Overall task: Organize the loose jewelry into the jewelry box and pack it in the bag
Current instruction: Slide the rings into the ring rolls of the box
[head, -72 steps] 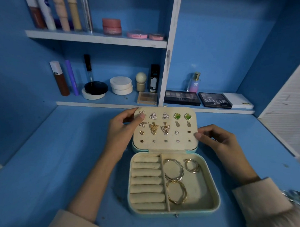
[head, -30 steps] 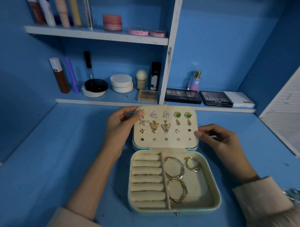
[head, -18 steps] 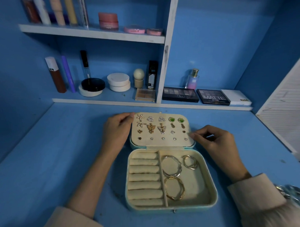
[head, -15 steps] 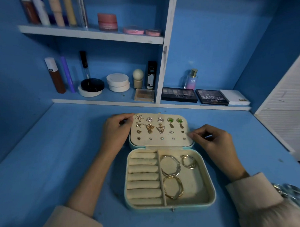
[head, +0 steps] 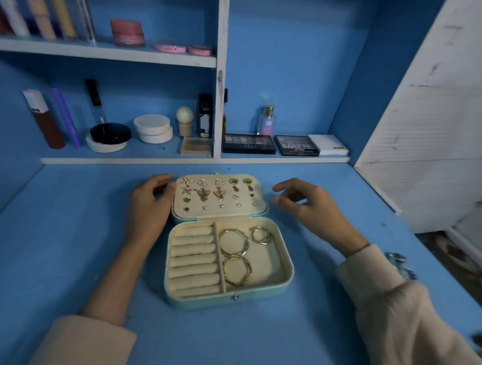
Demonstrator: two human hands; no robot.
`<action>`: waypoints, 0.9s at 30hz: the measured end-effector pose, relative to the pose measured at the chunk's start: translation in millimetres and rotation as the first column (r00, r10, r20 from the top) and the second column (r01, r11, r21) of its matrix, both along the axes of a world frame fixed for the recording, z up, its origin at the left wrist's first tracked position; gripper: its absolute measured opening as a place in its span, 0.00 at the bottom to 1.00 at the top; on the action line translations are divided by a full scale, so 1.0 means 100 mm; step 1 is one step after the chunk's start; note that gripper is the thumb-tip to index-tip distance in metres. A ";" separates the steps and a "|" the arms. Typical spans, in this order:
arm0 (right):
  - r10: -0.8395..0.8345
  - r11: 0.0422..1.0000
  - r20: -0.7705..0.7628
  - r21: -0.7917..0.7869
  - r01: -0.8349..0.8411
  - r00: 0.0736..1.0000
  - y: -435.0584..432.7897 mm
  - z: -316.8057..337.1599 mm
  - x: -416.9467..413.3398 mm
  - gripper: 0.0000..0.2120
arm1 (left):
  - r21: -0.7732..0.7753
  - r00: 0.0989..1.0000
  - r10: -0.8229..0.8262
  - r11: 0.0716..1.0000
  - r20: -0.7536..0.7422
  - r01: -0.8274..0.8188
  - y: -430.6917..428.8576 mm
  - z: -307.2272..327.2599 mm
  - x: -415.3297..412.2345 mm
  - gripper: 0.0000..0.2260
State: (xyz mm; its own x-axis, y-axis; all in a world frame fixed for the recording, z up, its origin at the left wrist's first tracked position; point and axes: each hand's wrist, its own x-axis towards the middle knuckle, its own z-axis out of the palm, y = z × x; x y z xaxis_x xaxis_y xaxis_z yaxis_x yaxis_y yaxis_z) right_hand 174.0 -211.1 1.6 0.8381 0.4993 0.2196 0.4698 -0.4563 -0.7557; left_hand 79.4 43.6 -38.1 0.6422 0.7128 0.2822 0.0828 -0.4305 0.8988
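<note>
A pale teal jewelry box (head: pixel 288 276) lies wide open on the blue table. Its lid (head: pixel 258 209) lies flat behind the tray, with several earrings (head: pixel 211 194) pinned in rows. The tray holds ring rolls on the left, gold hoops (head: pixel 233 242) and a gold bracelet (head: pixel 237 271) on the right. My left hand (head: pixel 149 206) rests against the lid's left edge, thumb touching it. My right hand (head: pixel 309 204) hovers just right of the lid with loosely curled fingers, holding nothing. No bag is in view.
A shelf unit (head: pixel 219 74) behind the box carries cosmetics: tubes, compacts, a perfume bottle (head: pixel 266 121) and eyeshadow palettes (head: pixel 298 144). A white louvred panel (head: pixel 435 137) stands at the right. Something metallic (head: pixel 400 264) shows by my right sleeve.
The lid, held tilted up at first, now lies flat on the table. My right hand has let go of its right edge and moved away to the right.
</note>
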 end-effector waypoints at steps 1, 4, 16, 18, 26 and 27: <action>0.029 0.998 0.014 -0.058 -0.028 0.999 -0.08 0.07 0.00 0.06 | -0.003 1.000 0.002 1.000 0.004 -0.002 0.01 0.00 -0.01 0.10; 0.107 0.958 0.049 -0.272 -0.090 0.993 -0.44 0.21 0.01 0.08 | -0.040 0.999 -0.010 0.999 0.030 0.012 0.00 -0.01 0.01 0.11; -0.076 0.914 0.236 -0.372 0.163 0.969 -1.54 -0.22 -0.31 0.26 | -0.115 0.996 -0.041 0.992 0.075 0.049 0.12 -0.15 0.12 0.11; -0.049 0.914 0.254 -0.378 0.146 0.966 -1.51 -0.32 -0.33 0.29 | -0.103 0.997 -0.048 0.993 0.060 0.054 0.15 -0.18 0.13 0.10; 0.007 0.914 0.194 -0.400 0.073 0.981 -1.01 -0.36 -0.25 0.27 | -0.092 0.993 -0.023 0.995 0.117 0.034 0.10 -0.13 0.09 0.10; 0.006 0.911 0.173 -0.407 0.066 0.985 -0.91 -0.37 -0.23 0.27 | -0.073 0.992 -0.013 0.997 0.129 0.022 0.07 -0.10 0.08 0.11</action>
